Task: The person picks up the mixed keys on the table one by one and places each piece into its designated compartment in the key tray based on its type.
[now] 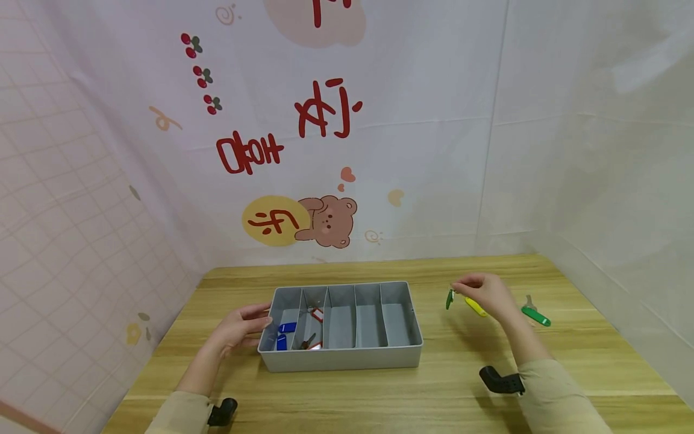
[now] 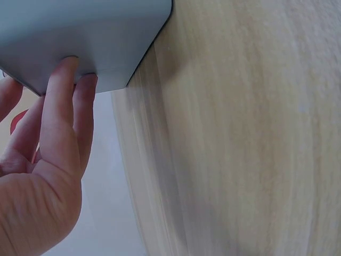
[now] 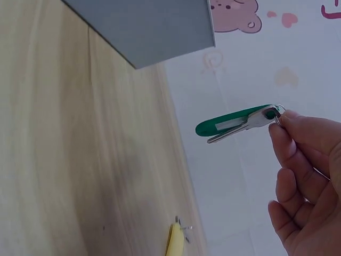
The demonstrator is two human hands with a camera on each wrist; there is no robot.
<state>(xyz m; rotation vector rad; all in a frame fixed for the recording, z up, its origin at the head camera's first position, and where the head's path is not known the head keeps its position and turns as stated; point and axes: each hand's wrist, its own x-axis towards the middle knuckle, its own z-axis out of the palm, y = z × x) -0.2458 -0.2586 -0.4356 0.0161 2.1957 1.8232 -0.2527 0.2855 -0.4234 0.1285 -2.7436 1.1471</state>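
Observation:
My left hand [image 1: 238, 328] is at the left end of a grey divided tray [image 1: 347, 360]. In the left wrist view, its extended fingers [image 2: 59, 112] rest against the tray's outer wall. To the tray's right, my right hand [image 1: 488, 295] is raised over the table. Its thumb and forefinger pinch the ring of a green key tag [image 3: 229, 121], from which a silver key [image 3: 256, 120] also hangs. Blue key tags [image 1: 287, 327] lie in the leftmost compartment. Red-framed key tags [image 1: 317, 314] with keys lie in the second one.
A yellow key tag [image 1: 476, 307] lies on the wooden table [image 1: 347, 401] beneath my right hand. Farther right is another green key tag [image 1: 535, 316] with its key. A white printed curtain [image 1: 434, 150] stands behind the table and at its sides.

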